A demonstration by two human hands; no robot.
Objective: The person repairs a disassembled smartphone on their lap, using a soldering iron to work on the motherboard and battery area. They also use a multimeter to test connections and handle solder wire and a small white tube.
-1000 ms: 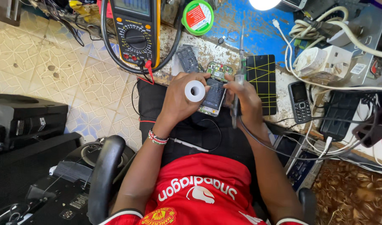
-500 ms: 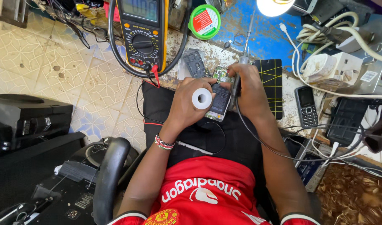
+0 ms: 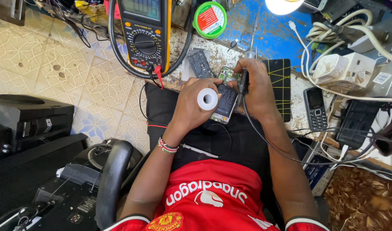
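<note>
My left hand grips a white spool of solder wire and rests over an opened mobile phone lying on a black cloth on my lap. My right hand is closed around a soldering iron, its metal tip pointing away from me near the phone's green circuit board. The iron's black cord runs back along my right forearm. A removed dark phone frame lies just beyond my left hand.
A yellow multimeter with black leads sits on the bench ahead. Beside it are a round green tin, a black cutting mat, a small keypad phone, a white power strip with cables and a lamp. Black audio equipment stands on the left.
The view has shifted a little downward over the bench. Both hands keep their hold, with the iron's tip staying at the phone's board.
</note>
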